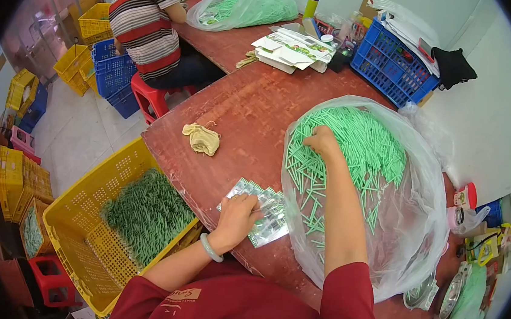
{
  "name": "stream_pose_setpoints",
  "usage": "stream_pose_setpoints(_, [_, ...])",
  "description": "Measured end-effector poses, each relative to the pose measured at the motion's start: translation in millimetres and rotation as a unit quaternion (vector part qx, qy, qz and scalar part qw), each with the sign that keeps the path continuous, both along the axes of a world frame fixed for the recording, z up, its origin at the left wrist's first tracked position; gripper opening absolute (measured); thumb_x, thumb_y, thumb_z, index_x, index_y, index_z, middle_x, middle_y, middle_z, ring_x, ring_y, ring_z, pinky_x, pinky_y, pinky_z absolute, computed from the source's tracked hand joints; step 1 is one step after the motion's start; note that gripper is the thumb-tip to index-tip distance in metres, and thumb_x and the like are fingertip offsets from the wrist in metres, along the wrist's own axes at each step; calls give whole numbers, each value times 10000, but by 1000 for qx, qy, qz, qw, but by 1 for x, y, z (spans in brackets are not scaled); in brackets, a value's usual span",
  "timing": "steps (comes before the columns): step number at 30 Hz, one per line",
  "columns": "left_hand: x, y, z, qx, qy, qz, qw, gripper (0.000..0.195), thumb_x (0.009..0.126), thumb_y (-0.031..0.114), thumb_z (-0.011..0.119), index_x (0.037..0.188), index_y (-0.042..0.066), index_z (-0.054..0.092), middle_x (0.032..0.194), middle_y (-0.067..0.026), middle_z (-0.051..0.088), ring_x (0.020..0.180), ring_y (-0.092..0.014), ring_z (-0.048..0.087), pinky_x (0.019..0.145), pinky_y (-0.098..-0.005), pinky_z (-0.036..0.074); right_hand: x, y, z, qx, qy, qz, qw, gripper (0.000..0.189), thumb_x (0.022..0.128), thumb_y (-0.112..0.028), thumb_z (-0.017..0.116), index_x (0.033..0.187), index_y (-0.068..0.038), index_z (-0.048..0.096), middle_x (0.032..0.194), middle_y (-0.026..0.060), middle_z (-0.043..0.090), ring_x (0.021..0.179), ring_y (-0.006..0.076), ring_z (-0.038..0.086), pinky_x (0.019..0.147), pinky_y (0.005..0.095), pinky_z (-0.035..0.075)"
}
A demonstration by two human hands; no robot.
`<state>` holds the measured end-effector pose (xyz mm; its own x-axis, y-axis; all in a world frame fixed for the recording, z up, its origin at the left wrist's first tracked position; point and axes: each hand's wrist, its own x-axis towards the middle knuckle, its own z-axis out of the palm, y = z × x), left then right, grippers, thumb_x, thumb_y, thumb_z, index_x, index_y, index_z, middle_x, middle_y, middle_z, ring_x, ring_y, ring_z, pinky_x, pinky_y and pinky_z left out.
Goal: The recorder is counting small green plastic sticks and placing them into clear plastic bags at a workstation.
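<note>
My left hand [238, 213] lies over a fanned stack of clear plastic packets [273, 220] with green-printed ends, its fingers curled against them near the table's front edge. A pale bangle [211, 247] circles that wrist. My right hand [322, 141] reaches into a heap of thin light-green sticks [357, 145]. Its fingers are bent and their tips are hidden among the sticks, so a hold cannot be made out. The heap lies in a large, wide-mouthed clear plastic bag [411, 250], with scattered sticks towards its near side.
A yellow plastic crate [76, 226] with many green-and-clear pieces stands left of the red table [241, 108]. On the table lie a bunched cream cloth [201, 139], flattened printed cartons [295, 49] and a blue crate [391, 64]. A seated person [146, 27] works at the far table.
</note>
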<state>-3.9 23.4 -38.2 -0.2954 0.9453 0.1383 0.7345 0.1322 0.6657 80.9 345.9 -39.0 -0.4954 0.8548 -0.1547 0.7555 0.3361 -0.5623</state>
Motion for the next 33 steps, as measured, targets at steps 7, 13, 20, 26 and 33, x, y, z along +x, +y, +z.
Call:
stream_pose_setpoints(7, [1, -3, 2, 181, -38, 27, 982, 109, 810, 56, 662, 910, 27, 632, 805, -120, 602, 737, -303, 588, 653, -381, 429, 32, -29, 30, -212, 215, -47, 952, 154, 760, -101, 746, 725, -45, 608, 605, 23, 552, 506, 99, 482, 459, 246, 363])
stream_pose_setpoints(13, [4, 9, 30, 152, -247, 79, 954, 77, 842, 37, 659, 888, 0, 609, 750, -111, 589, 674, -212, 566, 623, -302, 442, 76, -54, 57, -212, 313, -62, 924, 105, 793, -77, 727, 829, -21, 645, 656, 7, 582, 555, 83, 504, 491, 224, 372])
stream_pose_setpoints(20, [12, 33, 41, 127, -284, -78, 947, 99, 861, 61, 662, 885, -30, 632, 729, -95, 597, 659, -161, 562, 604, -285, 432, 133, -88, 94, -238, 441, -69, 863, 128, 796, -56, 724, 906, -32, 665, 742, 7, 616, 616, 77, 531, 529, 207, 405])
stream_pose_setpoints(26, [26, 46, 38, 150, -273, -157, 937, 138, 894, 95, 638, 947, -32, 647, 758, -105, 609, 677, -186, 568, 634, -303, 449, 150, -131, 131, -243, 503, -33, 829, 120, 796, -29, 720, 895, -28, 652, 774, 24, 628, 576, 77, 536, 479, 201, 422])
stream_pose_setpoints(33, [29, 46, 38, 164, -284, -173, 929, 167, 895, 87, 633, 1007, -34, 659, 781, -105, 628, 708, -190, 573, 660, -301, 452, 136, -151, 136, -190, 519, -13, 833, 126, 792, -12, 724, 894, -29, 654, 767, 41, 642, 571, 66, 535, 476, 192, 415])
